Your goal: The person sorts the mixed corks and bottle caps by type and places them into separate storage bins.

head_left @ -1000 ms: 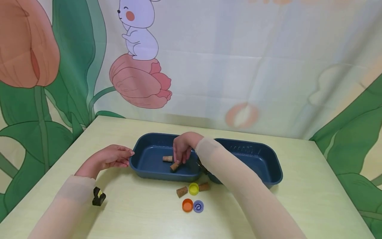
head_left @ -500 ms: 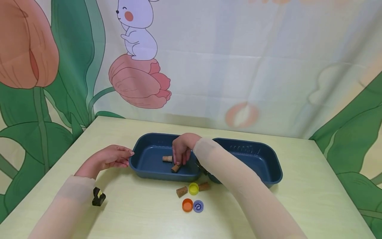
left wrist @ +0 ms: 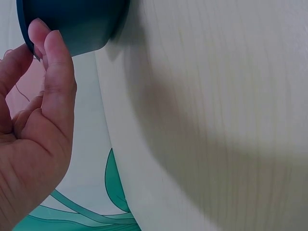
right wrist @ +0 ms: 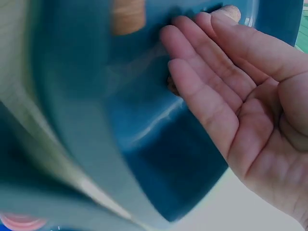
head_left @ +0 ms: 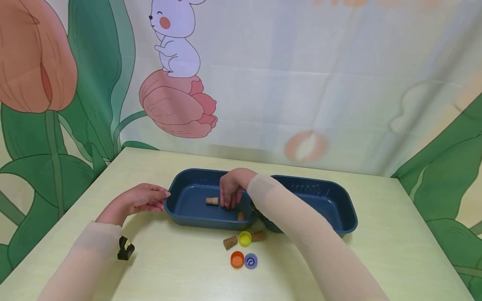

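My left hand pinches the left rim of a dark blue tray; the left wrist view shows thumb and fingers at the tray's rim. Inside that tray is my right hand, fingers pointing down toward the floor. In the right wrist view its fingers are loosely extended, with nothing in the palm. One cork lies left of this hand, another cork near the tray's front right. Part of a further brown piece shows behind the fingers, mostly hidden.
A second blue tray stands to the right, partly behind the right sleeve. In front lie two corks, a yellow cap, an orange cap and a purple cap. A printed curtain hangs behind the table.
The cork at my right fingertips has left them and now lies further right in the tray. The right hand has barely moved; the left hand stays at the rim.
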`<state>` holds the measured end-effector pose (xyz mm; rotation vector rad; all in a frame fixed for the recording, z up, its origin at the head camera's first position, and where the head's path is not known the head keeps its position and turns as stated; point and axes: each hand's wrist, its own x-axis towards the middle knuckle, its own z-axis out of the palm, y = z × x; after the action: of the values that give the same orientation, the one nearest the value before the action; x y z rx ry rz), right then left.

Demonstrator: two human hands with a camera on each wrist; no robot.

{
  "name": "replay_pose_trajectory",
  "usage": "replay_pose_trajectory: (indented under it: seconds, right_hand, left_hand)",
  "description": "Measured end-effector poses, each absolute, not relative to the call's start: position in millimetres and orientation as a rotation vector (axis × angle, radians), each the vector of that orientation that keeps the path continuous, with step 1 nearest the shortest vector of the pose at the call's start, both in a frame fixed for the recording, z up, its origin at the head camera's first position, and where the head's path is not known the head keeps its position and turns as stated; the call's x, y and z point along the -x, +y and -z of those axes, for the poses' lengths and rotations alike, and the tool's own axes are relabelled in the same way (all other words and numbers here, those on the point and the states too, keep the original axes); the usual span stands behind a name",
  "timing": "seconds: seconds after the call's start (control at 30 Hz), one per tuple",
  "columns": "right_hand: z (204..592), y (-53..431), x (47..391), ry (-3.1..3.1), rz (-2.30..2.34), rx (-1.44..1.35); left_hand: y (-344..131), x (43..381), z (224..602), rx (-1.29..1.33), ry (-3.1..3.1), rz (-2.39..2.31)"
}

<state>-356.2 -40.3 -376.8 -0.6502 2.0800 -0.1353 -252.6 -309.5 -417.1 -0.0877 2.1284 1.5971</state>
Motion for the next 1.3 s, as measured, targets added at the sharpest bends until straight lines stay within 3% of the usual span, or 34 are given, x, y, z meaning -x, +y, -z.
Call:
replay_pose_trajectory:
  seconds: [0.47, 0.77, 1.07, 1.3]
  right_hand:
    - [327.8, 3.3, 342.4, 2.288, 0.232, 0.982]
    - [300.4, 59.3, 303.3, 2.437, 0.507, 1.198]
    - [292.5, 107.9, 247.4, 2.54, 0.782, 1.047]
    - [319.5, 135.3, 217.5, 2.576, 1.027, 0.973]
  left_hand:
    - [-307.5, 255.6, 420.7, 0.107, 2.147, -1.575]
    - [-307.0, 254.2, 417.9, 0.092, 2.164, -1.563]
    - [-304.8, 251.7, 415.9, 0.099, 2.17, -1.559]
    - [-307.4, 253.3, 418.6, 0.088, 2.175, -1.556]
